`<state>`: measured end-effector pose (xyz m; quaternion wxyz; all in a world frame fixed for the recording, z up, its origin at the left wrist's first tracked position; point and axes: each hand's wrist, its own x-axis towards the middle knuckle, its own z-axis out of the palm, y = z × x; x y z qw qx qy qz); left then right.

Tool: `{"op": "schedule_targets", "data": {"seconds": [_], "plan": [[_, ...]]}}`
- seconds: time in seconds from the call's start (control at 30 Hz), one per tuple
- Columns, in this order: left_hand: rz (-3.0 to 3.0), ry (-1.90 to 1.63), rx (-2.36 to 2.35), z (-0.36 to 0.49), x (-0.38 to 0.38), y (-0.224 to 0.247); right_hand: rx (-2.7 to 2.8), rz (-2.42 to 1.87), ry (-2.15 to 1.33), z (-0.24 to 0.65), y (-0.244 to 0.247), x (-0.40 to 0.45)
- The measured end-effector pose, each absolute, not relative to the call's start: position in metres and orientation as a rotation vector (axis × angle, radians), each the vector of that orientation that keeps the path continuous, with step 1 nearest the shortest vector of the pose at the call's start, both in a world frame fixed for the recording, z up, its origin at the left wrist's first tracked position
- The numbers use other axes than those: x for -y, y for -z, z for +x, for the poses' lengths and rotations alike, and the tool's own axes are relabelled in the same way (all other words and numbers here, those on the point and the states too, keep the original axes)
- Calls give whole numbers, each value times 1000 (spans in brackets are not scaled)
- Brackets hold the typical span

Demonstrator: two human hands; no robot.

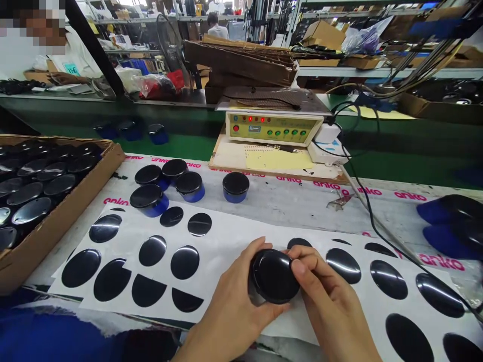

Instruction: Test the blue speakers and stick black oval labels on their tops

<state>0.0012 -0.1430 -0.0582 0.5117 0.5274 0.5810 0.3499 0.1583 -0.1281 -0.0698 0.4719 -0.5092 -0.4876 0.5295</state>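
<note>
A round black housing (275, 276) with a glossy top is held up over the white sheets near the front of the table. My left hand (239, 296) is wrapped around its left and lower side. The thumb and fingertips of my right hand (324, 289) press on its right edge; whether a thin film lies under them I cannot make out. Beneath and beside my hands lie a left white sheet (230, 236) and a right white sheet (362, 289), bearing glossy black discs such as this one (184, 262). The housing's underside is hidden by my left hand.
Black-topped round pieces with blue sides (236, 187) stand behind the sheets, with more blue pieces (453, 226) at the right. A cardboard box (109, 163) of black round parts is at left. A control box (273, 128), a cable (372, 216) and a person (75, 55) are beyond.
</note>
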Motion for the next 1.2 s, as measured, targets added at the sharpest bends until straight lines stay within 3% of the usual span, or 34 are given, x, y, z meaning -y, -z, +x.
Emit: {"op": "schedule_targets", "data": {"seconds": [0.3, 0.77, 1.2], "plan": [[1319, -836, -1397, -1, 144, 62, 1217, -1251, -1266, 155, 68, 128], [1388, -832, -1382, -2, 145, 66, 1475, -1310, -869, 145, 53, 130], [1484, -877, -1369, -2, 145, 71, 1621, -1325, -734, 145, 58, 132]]}}
